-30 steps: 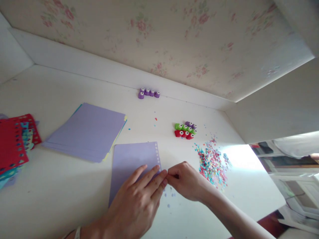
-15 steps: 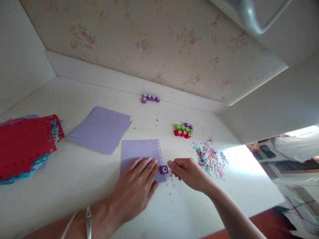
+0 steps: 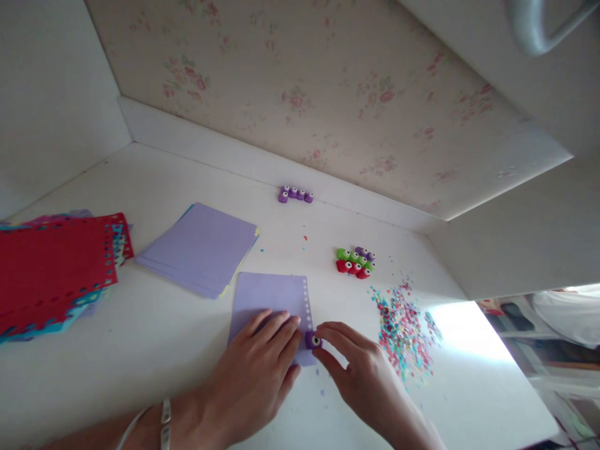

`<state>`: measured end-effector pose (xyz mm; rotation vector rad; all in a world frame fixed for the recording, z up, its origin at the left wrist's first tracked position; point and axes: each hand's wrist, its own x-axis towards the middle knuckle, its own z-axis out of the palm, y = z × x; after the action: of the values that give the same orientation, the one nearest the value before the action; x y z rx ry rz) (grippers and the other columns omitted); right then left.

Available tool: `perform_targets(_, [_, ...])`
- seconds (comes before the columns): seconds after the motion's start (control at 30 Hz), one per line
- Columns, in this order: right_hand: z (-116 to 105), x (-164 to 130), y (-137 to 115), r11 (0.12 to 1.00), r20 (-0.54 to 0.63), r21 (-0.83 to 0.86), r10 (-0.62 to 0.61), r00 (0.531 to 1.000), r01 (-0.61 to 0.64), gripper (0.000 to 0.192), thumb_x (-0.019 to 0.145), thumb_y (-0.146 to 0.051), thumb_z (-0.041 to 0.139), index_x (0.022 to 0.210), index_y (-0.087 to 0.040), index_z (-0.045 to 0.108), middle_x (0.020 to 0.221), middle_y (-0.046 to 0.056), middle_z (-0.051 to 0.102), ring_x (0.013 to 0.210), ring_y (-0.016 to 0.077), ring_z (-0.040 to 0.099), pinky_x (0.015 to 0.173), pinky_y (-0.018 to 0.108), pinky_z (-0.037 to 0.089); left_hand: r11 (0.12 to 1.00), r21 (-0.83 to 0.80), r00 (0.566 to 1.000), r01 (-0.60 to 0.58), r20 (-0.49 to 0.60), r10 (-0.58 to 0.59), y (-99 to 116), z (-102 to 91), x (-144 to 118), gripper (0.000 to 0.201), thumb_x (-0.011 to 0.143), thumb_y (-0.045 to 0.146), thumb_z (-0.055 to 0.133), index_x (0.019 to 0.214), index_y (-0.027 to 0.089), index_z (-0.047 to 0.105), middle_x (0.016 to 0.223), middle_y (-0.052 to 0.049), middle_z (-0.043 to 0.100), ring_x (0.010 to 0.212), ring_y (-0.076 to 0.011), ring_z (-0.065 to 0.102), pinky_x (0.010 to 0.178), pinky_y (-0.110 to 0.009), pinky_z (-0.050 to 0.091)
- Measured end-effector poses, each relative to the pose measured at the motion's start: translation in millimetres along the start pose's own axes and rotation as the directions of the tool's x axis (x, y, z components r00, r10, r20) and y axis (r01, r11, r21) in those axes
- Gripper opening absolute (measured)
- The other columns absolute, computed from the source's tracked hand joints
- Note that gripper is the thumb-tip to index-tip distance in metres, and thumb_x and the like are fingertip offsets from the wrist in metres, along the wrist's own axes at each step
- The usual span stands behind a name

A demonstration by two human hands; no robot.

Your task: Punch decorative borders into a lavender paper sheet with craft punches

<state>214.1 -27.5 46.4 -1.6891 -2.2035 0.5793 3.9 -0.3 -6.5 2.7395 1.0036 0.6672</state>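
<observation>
Punch, purple [image 3: 314, 340], sits on the right edge of the purple sheet [image 3: 269, 297], just near-side of a line of small punched holes running along that edge from the far corner. Right hand [image 3: 359, 369] has its grip closed on it, thumb at the near side, index finger at the far side. Left hand [image 3: 255, 375] lies flat, palm down, fingers extended, pinning the sheet to the white counter [image 3: 178, 350]; holding nothing in its grip, fingertips just left of the punch. A few purple chips [image 3: 322, 392] lie on the near side of the punch. Pale disc with dark centre on the punch top; any marking there is too small to read. Far left of the sheet: purple sheet stack [image 3: 199, 250], yellow and blue edges peeking out. Further left: red sheets [image 3: 56, 269] with punched borders, over blue ones. Far side, by the wall: row of purple punches [image 3: 295, 194]. Far right of the sheet: cluster of spare punches [image 3: 355, 262], red nearest, green in the middle, purple farthest. Right of the right hand: multicoloured confetti [image 3: 405, 328], spread loose.
</observation>
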Motion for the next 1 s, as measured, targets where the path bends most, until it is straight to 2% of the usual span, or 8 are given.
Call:
perform_targets(0.17, [-3,4,-8,0.998,0.026,0.013,0.061,0.998,-0.061,0.018,0.093,-0.018,0.056,0.103,-0.026,0.069,0.106,0.004,0.072,0.085,0.0171,0.071,0.074,0.026,0.056,1.000,0.009,1.000,-0.015,-0.001,0.015,-1,-4.7,3,0.039,0.103,0.039,0.043,0.132,0.017,0.057,0.138,-0.004,0.060,0.126,-0.0240,0.052,0.111,-0.043,0.029])
perform_targets(0.33, [-4,7,-14,0.992,0.068,-0.039,0.122,0.990,-0.120,0.019,0.094,-0.017,0.051,0.099,-0.024,0.068,0.104,0.007,0.072,0.078,0.0190,0.072,0.070,0.027,0.056,1.000,0.015,1.000,-0.017,-0.003,0.018,-1,-3.1,2,0.040,0.103,0.039,0.043,0.132,0.017,0.058,0.138,-0.004,0.060,0.126,-0.0241,0.050,0.111,-0.043,0.027])
perform_targets(0.43, [-4,10,-16,0.988,0.092,-0.117,0.111,0.990,-0.100,0.020,0.092,-0.012,0.048,0.096,-0.023,0.065,0.096,0.006,0.072,0.071,0.0190,0.070,0.062,0.026,0.053,1.000,0.004,1.000,0.000,-0.005,0.000,0,1.6,1,0.040,0.102,0.041,0.044,0.130,0.017,0.059,0.138,-0.004,0.060,0.127,-0.0243,0.050,0.113,-0.044,0.023])
perform_targets(0.63, [-7,19,-19,0.961,0.168,-0.276,0.075,0.983,-0.026,0.020,0.083,-0.003,0.056,0.086,-0.023,0.058,0.082,0.001,0.068,0.060,0.0181,0.067,0.051,0.026,0.042,1.000,-0.017,1.000,0.025,-0.012,-0.025,0,8.3,0,0.039,0.101,0.043,0.047,0.129,0.019,0.060,0.138,-0.002,0.060,0.127,-0.0238,0.050,0.114,-0.044,0.020])
perform_targets(0.73, [-6,20,-16,0.953,0.184,-0.303,0.087,0.979,-0.027,0.019,0.083,-0.005,0.058,0.088,-0.023,0.056,0.082,0.000,0.068,0.059,0.0189,0.067,0.050,0.027,0.041,0.999,-0.027,0.999,0.029,-0.019,-0.030,1,9.4,-1,0.040,0.101,0.044,0.047,0.130,0.019,0.059,0.139,-0.002,0.060,0.128,-0.0237,0.049,0.115,-0.044,0.019])
perform_targets(0.93, [-11,19,-9,0.983,0.199,-0.173,0.100,0.975,-0.065,0.017,0.090,-0.014,0.055,0.104,-0.024,0.057,0.094,0.003,0.071,0.072,0.0199,0.071,0.059,0.028,0.050,1.000,-0.012,0.999,0.028,-0.028,-0.029,2,7.5,-1,0.041,0.101,0.042,0.046,0.131,0.016,0.059,0.140,-0.005,0.059,0.128,-0.0246,0.048,0.115,-0.044,0.018])
perform_targets(1.0, [-15,18,-9,0.985,0.210,-0.165,0.085,0.974,-0.051,0.016,0.093,-0.015,0.050,0.102,-0.024,0.059,0.095,0.004,0.071,0.072,0.0192,0.071,0.061,0.028,0.051,1.000,-0.011,1.000,0.022,-0.014,-0.022,2,6.8,0,0.041,0.102,0.042,0.046,0.130,0.016,0.059,0.139,-0.006,0.059,0.127,-0.0247,0.049,0.114,-0.044,0.019])
